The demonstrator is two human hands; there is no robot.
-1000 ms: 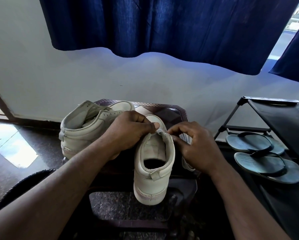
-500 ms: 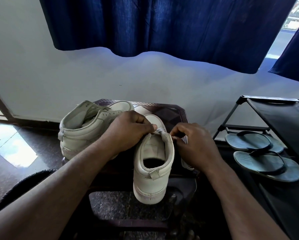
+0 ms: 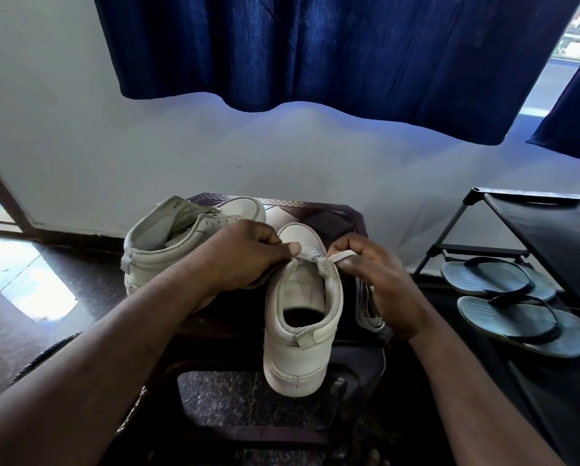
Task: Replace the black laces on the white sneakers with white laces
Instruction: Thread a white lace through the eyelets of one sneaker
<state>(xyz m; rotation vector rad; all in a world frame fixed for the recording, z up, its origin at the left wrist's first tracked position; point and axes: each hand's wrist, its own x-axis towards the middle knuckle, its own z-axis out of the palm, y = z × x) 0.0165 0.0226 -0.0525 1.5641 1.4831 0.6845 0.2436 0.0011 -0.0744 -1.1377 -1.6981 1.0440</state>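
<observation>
The right hand pinched the white lace just outboard of the sneaker, whose long axis ran away from the person, while the left hand gripped the opposite eyelet edge, the lace running crosswise between them.

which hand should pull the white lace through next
Probably the right hand: its fingers already pinch the white lace where it leaves the near sneaker, slack hanging below. The left hand grips the sneaker's other side, steadying it.
</observation>
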